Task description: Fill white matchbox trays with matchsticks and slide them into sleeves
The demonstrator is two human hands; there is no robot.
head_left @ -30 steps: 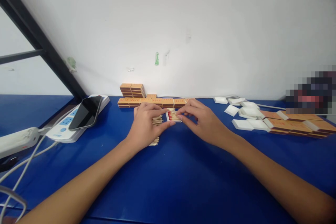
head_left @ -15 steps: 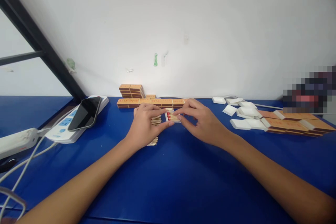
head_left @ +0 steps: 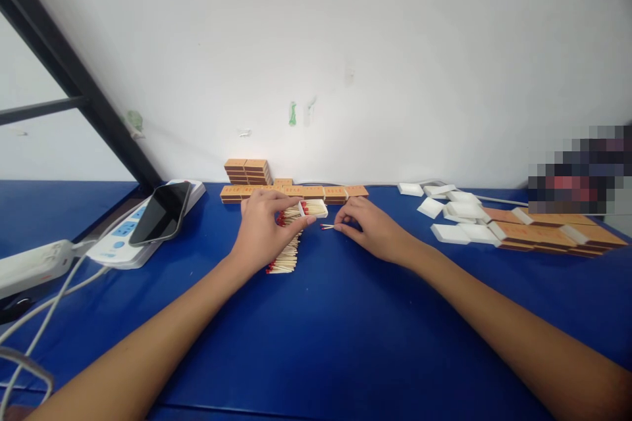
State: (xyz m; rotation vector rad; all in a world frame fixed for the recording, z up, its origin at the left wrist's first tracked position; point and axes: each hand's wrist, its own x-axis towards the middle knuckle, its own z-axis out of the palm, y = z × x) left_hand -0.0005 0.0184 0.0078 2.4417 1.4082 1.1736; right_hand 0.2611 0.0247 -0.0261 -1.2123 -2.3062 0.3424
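Note:
My left hand (head_left: 261, 230) holds a small white matchbox tray (head_left: 315, 208) filled with red-tipped matches, fingers curled round its near end. A loose pile of matches (head_left: 286, 255) lies on the blue table (head_left: 316, 322) under and beside that hand. My right hand (head_left: 371, 229) rests on the table to the right, its fingertips pinched on one or two stray matches (head_left: 326, 227) lying flat.
Orange matchbox sleeves (head_left: 296, 192) stand in a row by the wall, with a short stack (head_left: 248, 170) at their left. Empty white trays (head_left: 451, 210) and more orange sleeves (head_left: 538, 231) lie at the right. A phone (head_left: 160, 212) rests on a power strip (head_left: 123, 237) at the left, with cables (head_left: 29, 335).
My left hand drew the filled tray back and to the left, away from my right hand. My right hand dropped to the table and pinched stray matches. More of the loose pile shows.

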